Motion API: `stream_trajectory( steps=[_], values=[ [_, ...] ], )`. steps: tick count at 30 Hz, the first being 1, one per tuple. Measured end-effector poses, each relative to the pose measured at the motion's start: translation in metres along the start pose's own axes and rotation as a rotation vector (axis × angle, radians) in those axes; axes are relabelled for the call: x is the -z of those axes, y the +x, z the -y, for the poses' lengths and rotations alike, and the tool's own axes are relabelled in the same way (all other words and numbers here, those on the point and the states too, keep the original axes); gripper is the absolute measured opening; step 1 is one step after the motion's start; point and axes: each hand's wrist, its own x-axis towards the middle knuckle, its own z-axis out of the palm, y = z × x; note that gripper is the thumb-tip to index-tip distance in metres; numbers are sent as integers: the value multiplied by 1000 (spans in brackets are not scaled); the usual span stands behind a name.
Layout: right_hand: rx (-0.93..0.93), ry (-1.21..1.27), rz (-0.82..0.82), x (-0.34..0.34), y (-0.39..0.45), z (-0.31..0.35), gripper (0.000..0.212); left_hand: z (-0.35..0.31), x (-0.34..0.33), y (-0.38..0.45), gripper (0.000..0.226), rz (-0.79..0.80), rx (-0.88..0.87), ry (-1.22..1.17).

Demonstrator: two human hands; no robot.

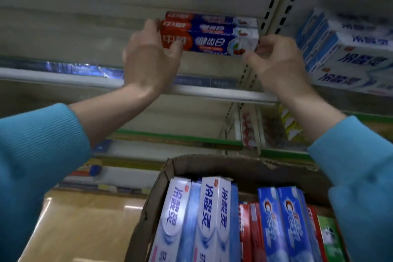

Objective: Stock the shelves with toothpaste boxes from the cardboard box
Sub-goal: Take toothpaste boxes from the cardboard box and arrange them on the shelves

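Holding a stack of red-and-blue toothpaste boxes (209, 35) up at the far shelf (223, 92), we are working with both hands raised. Our left hand (148, 61) is cupping the stack's left, red end, fingers spread along the end face and thumb pressing its front. Our right hand (276, 64) is pinching the right, white end, fingertips (258, 50) curled onto the lowest box's corner. At least three boxes are lying flat, one on another, long sides facing us; whether the stack is resting on the shelf board or hanging just above it, we cannot tell. Right of the slotted upright (274, 6), white-and-blue toothpaste packs (348, 57) are sitting stacked in the neighbouring bay. Near us, the cardboard box (148, 208) is standing open, holding upright toothpaste boxes: pale white-blue ones (212, 219) at left, red ones (252, 232) in the middle, bright blue ones (282, 225) farther right, a green one (330, 238) at the right edge. Blue sleeves (38, 155) are covering both our forearms.
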Motion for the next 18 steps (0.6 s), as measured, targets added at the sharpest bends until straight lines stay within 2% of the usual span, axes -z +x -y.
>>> stream_trajectory(
  steps=[4,7,10,12,14,18],
  values=[
    [-4,19,-15,12,-26,-3,31,-6,20,-50,46,-45,-78,-35],
    [28,50,-24,24,-60,-1,22,-2,25,-87,39,-9,-95,-42],
    [68,48,16,34,-105,-1,14,3,22,-118,29,92,-70,-37],
    [36,43,132,31,-134,-5,12,7,19,-134,20,142,-65,-49],
    [-57,-12,330,18,-162,-14,14,9,15,-147,12,176,-37,-91],
    [-342,-172,670,-17,-205,-31,53,7,8,-165,7,204,49,-185]
  ],
)
